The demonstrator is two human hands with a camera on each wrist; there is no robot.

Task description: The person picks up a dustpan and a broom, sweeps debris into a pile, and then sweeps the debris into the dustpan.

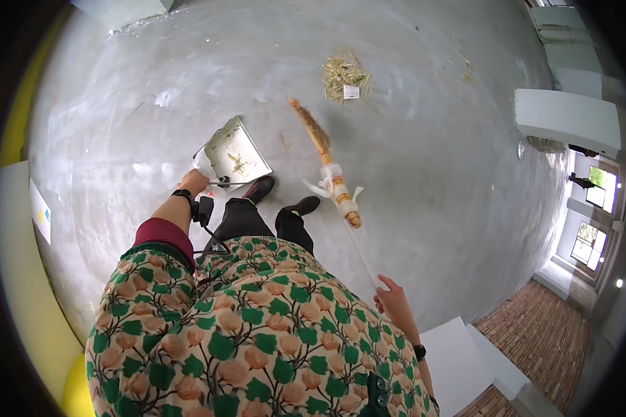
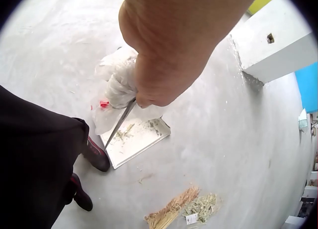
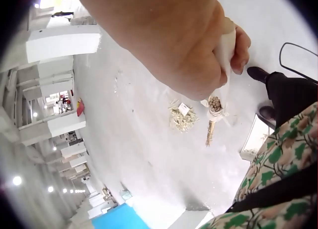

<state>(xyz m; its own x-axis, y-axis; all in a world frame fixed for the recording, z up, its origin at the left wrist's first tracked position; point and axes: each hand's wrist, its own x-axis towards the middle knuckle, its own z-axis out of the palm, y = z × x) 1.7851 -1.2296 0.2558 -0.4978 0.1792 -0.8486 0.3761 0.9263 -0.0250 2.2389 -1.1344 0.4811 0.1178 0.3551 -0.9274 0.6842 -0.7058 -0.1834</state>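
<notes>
My left hand (image 1: 195, 182) grips the dark rod handle (image 2: 119, 123) of a white dustpan (image 1: 259, 165), with a crumpled clear plastic bag (image 2: 121, 85) bunched at the same hand. Bits of straw lie in the pan, which is beside my shoe. In my right hand (image 1: 393, 300) is the pale handle of a broom (image 1: 309, 126), fingers curled round its top end in the right wrist view. White plastic is tied round the broom's yellow lower shaft, and its brown bristle head points away from me, near a straw pile (image 1: 339, 73) with a white label (image 1: 351, 92) on it.
My shoes (image 1: 261, 189) stand on the grey concrete floor (image 1: 431, 174) between dustpan and broom. A few straw wisps lie farther off. White blocks (image 1: 567, 119) stand on the right, brick paving (image 1: 535, 330) lies at lower right, and a white and yellow wall runs along the left.
</notes>
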